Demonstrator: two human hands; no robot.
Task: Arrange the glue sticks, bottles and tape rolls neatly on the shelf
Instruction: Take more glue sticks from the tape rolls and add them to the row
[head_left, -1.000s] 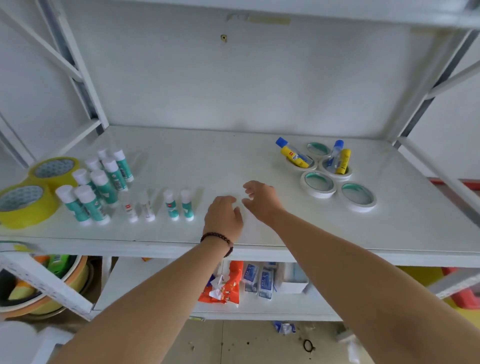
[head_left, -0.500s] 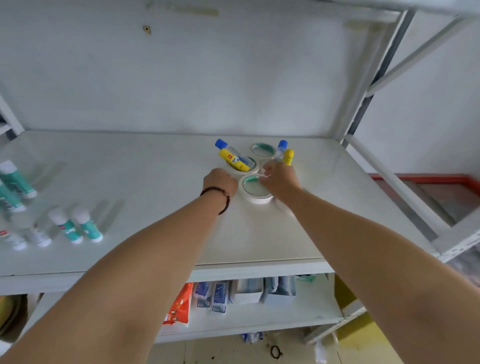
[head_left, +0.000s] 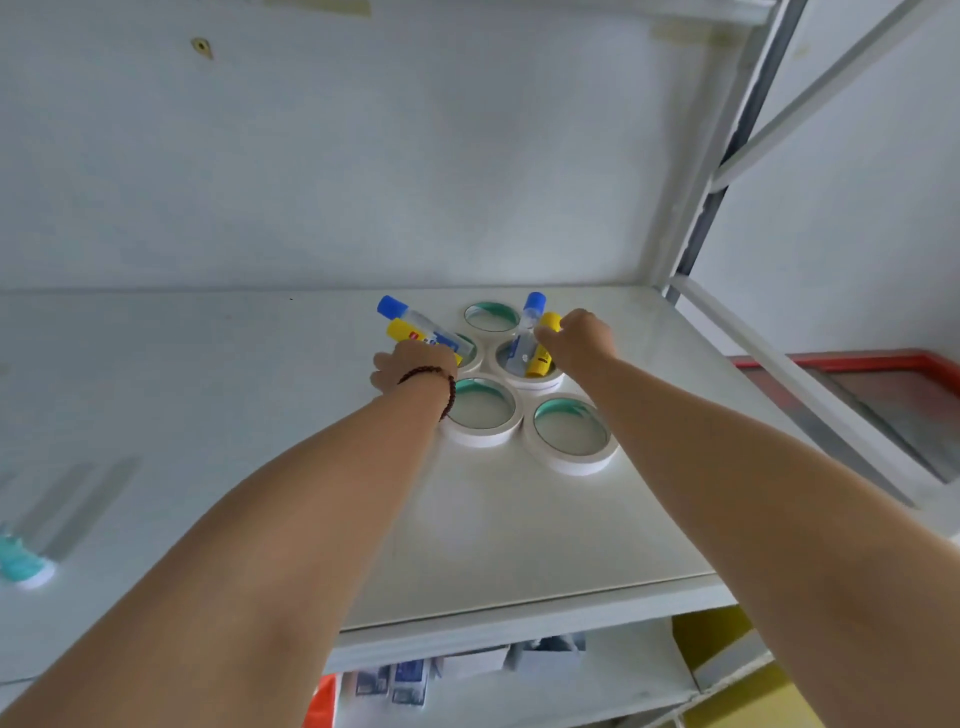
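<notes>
Both hands (head_left: 582, 340) reach round white tape rolls (head_left: 570, 434).

Ahead of the left hand's fingers (head_left: 387, 364), two leaning glue bottles (head_left: 415, 332) block the way, their caps tilted left. Two more bottles (head_left: 530, 343) stand in a tape roll (head_left: 530, 382) just left of the right hand's fingers (head_left: 553, 340). Behind both hands, toward the shelf's (head_left: 260, 389) front edge, two flat rolls (head_left: 571, 434) sit side by side. Bare shelf lies open left of the left fingers and right of the right fingers, up to the frame post (head_left: 691, 208).
</notes>
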